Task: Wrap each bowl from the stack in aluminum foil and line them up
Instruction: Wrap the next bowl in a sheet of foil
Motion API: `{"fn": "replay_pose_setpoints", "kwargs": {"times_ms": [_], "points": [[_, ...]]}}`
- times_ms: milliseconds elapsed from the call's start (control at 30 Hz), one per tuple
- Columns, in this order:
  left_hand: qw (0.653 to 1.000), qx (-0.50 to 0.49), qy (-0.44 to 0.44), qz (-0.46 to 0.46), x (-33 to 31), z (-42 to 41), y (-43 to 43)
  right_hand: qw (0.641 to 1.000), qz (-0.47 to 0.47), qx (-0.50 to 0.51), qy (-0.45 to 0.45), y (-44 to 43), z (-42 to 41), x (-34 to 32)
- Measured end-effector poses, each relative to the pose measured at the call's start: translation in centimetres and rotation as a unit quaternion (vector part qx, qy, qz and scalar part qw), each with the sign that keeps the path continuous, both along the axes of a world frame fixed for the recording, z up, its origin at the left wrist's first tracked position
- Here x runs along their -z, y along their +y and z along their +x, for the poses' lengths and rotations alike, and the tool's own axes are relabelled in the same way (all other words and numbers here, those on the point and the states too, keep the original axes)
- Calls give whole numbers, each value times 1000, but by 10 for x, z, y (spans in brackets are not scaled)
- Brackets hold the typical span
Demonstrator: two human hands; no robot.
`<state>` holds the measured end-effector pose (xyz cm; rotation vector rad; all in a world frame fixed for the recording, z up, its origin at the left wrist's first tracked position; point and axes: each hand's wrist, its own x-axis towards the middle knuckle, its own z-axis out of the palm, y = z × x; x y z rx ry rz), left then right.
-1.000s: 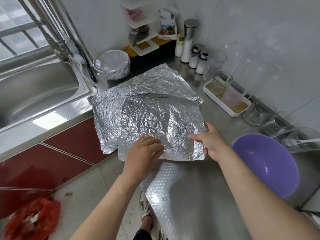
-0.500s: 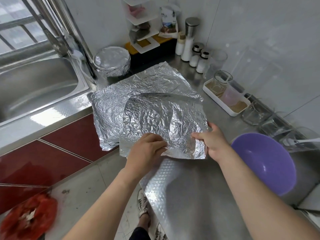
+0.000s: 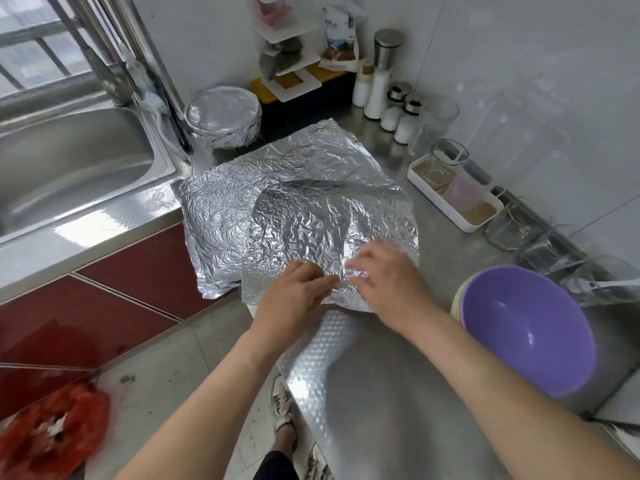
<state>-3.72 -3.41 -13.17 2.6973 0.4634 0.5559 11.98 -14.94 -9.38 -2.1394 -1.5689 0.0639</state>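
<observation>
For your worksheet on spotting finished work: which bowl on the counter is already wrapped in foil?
The foil-covered bowl at the back, beside the sink. The purple bowl near the right hand, topping a stack, is bare.

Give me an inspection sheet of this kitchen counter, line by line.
Surface: steel counter, bare in front.
Job's things: crumpled foil sheets spread flat; purple bowl tops a stack at right; foil-wrapped bowl beside the sink.
Clutter: shakers, white tray, glasses.
Grippers: left hand and right hand both pinch the top sheet's near edge.
Cables: nothing seen.
Surroundings: tiled wall, red cabinets, red bag on the floor.
</observation>
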Motion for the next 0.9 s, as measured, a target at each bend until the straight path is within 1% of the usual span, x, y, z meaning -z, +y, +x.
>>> {"fn": "replay_pose_setpoints", "kwargs": {"times_ms": [33,67,133,300,500,767,900], "points": [[1000,4,-4,-12,0,1,1,998,-22,-60,-29,0,-7,6],[1000,4,-7,-19,0,1,2,994,-32,-97,-49,0,-12,11],[1000,3,-14,-6,-1,2,3,991,-28,-118,-53,-1,-14,18],[999,17,-8,47,-4,-1,7,991,12,-103,-86,0,-14,21],[992,57,-21,111,-4,4,9,989,-1,-100,-107,2,-8,27],[990,85,-47,101,-3,-1,9,976,27,-116,-182,0,-16,32],[991,94,-35,90,2,-7,16,979,31,-113,-165,3,-25,34]]}}
